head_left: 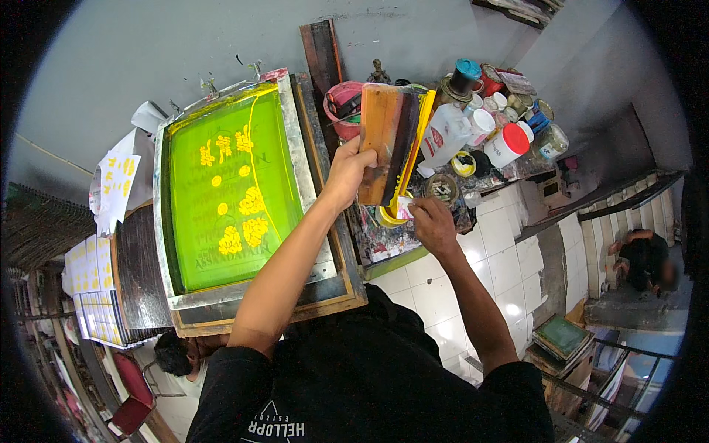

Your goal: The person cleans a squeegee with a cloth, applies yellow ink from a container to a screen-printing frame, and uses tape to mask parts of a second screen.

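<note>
Grey wall [221,37] backs a messy bench [378,242]. The left hand [348,171] has a tight grip round the squeegee [379,140], low end by a yellow pot [387,218], maybe so drips fall in; the right hand [434,225] pinches a small white card [403,207]. The squeegee is brown wood, yellow ink [422,122] down one side.

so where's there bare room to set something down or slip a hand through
Bare tiled floor shows between the table and the right forearm. A hand could likely pass between the two forearms. Crowded: the table's far side, packed with jars, and around the yellow cup, where squeegee and right hand are.
</note>
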